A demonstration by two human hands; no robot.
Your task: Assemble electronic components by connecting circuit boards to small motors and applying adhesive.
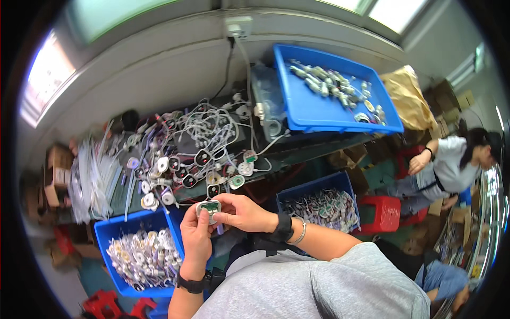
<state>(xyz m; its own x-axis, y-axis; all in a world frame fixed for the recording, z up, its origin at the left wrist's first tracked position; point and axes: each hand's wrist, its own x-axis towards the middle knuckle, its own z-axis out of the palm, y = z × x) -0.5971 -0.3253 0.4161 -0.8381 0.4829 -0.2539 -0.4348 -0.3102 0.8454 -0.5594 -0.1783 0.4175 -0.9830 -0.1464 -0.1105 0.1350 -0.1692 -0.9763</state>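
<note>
A small round white device with a green circuit board (209, 208) showing is held between both hands just above my lap. My left hand (195, 237) grips it from below and the left, thumb near its edge. My right hand (243, 212) pinches its right side and top with curled fingers. Both wrists wear black bands, and the right also has a metal bracelet. Directly ahead, the dark table (297, 151) carries a tangle of white cables (204, 127) and several similar small devices with dark faces (188, 173).
A blue bin (103, 239) of white parts sits at lower left, another blue bin (340, 183) at right, and a large blue tray (313, 114) of parts is on the table's far right. Clear plastic bags (93, 175) lie left. Another person (446, 165) sits at right near red stools (380, 212).
</note>
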